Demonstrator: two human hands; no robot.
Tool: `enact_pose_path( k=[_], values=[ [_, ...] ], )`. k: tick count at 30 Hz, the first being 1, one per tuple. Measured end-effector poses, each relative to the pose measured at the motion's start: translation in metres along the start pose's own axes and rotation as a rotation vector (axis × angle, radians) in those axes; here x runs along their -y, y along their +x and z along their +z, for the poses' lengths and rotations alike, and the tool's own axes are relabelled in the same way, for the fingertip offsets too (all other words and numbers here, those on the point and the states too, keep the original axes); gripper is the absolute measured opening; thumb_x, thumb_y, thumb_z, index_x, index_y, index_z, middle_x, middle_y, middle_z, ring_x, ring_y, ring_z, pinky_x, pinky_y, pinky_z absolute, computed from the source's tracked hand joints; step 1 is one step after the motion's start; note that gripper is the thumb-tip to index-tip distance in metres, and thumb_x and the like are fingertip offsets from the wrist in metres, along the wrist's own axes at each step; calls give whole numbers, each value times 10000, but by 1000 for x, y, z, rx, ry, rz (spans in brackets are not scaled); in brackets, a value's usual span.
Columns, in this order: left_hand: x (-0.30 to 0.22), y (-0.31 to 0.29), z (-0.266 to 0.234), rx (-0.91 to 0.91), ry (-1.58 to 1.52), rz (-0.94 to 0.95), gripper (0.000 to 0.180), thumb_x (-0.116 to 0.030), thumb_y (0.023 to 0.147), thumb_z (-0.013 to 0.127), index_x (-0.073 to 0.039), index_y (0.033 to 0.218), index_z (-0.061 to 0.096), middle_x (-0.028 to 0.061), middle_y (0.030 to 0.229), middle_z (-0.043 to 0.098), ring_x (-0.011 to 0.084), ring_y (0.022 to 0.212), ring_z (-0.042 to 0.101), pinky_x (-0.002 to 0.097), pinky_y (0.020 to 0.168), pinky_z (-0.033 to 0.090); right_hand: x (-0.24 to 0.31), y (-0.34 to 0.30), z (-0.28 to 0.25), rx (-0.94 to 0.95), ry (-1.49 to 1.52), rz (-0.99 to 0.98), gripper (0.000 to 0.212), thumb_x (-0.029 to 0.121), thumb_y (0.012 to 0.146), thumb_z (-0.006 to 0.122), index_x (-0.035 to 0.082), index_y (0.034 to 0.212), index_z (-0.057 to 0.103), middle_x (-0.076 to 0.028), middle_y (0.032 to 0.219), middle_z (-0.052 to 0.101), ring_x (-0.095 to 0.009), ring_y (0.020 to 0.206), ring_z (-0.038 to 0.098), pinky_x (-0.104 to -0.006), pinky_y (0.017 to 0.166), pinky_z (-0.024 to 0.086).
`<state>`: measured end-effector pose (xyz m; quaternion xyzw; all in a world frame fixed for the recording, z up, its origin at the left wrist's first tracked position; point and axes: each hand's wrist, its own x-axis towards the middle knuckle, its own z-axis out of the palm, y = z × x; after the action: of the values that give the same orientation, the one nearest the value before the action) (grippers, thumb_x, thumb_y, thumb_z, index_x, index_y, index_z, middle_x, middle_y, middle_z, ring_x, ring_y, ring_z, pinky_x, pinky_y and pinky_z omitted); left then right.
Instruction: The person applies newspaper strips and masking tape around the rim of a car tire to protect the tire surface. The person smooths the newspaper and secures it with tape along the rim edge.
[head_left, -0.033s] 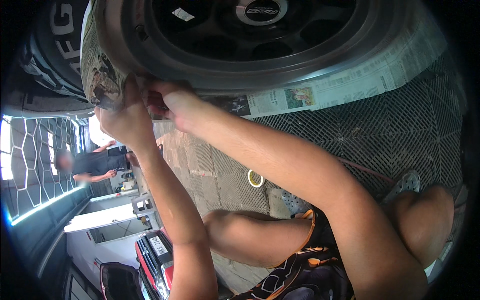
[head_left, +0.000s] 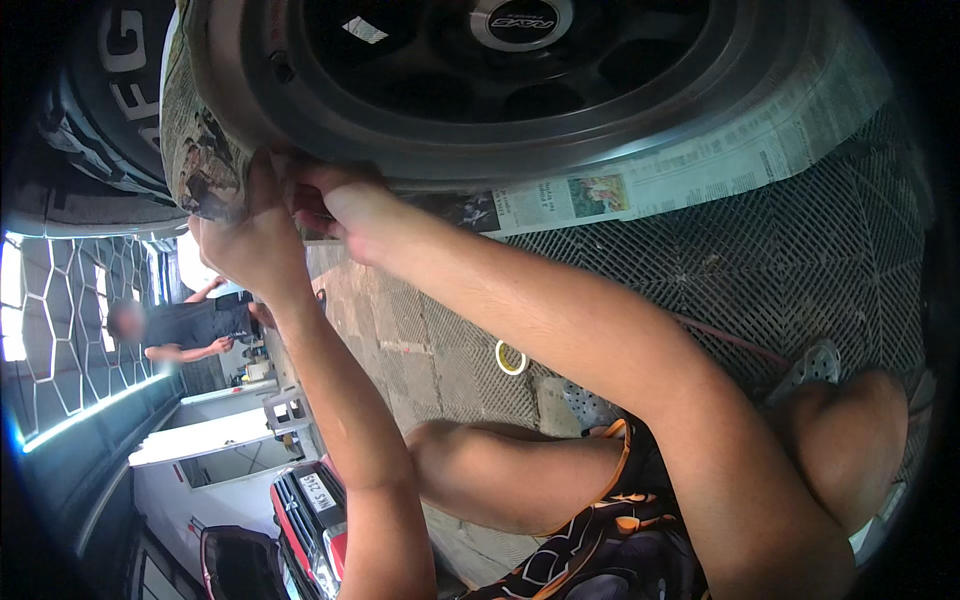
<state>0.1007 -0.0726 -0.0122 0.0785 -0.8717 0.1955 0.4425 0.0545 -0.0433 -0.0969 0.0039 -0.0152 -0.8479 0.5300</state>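
Note:
A dark grey wheel rim (head_left: 480,152) fills the top of the view, its centre cap and spokes showing. Newspaper sheets (head_left: 715,178) are tucked round its outer edge and cover what lies behind. At the lower left of the rim, my left hand (head_left: 250,232) grips the newspaper, thumb on the front by the rim's edge and the other fingers mostly hidden behind. Right beside it, my right hand (head_left: 352,212) has its fingers curled in under the rim's edge, close to the left thumb. Whatever those fingertips hold is hidden and dark.
A tape roll (head_left: 500,358) lies on the patterned floor mat (head_left: 760,255) between the wheel and my legs. A tyre with white lettering (head_left: 125,90) is at the far left. A person (head_left: 200,328) stands in the background, with a red car (head_left: 300,510) below.
The wheel has turned or shifted very slightly in view. Both hands keep the same place and grip.

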Motion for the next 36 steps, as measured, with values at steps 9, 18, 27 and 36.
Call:
enact_pose_path(
  k=[9,18,27,36],
  values=[
    [1,1,9,12,-69,-48,300,-136,824,867,74,1015,770,132,1010,800,182,916,746,313,864,546,1,6,-2,-17,25,-36,53,177,964,677,129,940,679,0,863,658,-130,812,626,-318,771,522],
    [1,1,10,-7,-156,-141,264,-126,820,842,30,1018,765,159,992,770,286,894,733,385,840,538,-9,1,0,-1,104,-114,52,165,968,644,139,929,667,1,883,664,-122,846,629,-327,795,517],
    [-1,-2,13,-61,-9,-54,329,-207,824,854,52,1002,760,171,949,751,297,846,721,399,792,539,3,5,8,-68,33,-33,118,186,945,705,123,853,666,13,746,621,-103,666,608,-265,594,525],
    [1,-4,16,-65,-63,-81,298,-185,827,855,44,998,770,169,963,747,275,854,723,389,783,538,3,3,9,-64,58,-44,120,193,958,708,110,880,673,4,749,627,-106,652,605,-275,590,530]
  ],
)
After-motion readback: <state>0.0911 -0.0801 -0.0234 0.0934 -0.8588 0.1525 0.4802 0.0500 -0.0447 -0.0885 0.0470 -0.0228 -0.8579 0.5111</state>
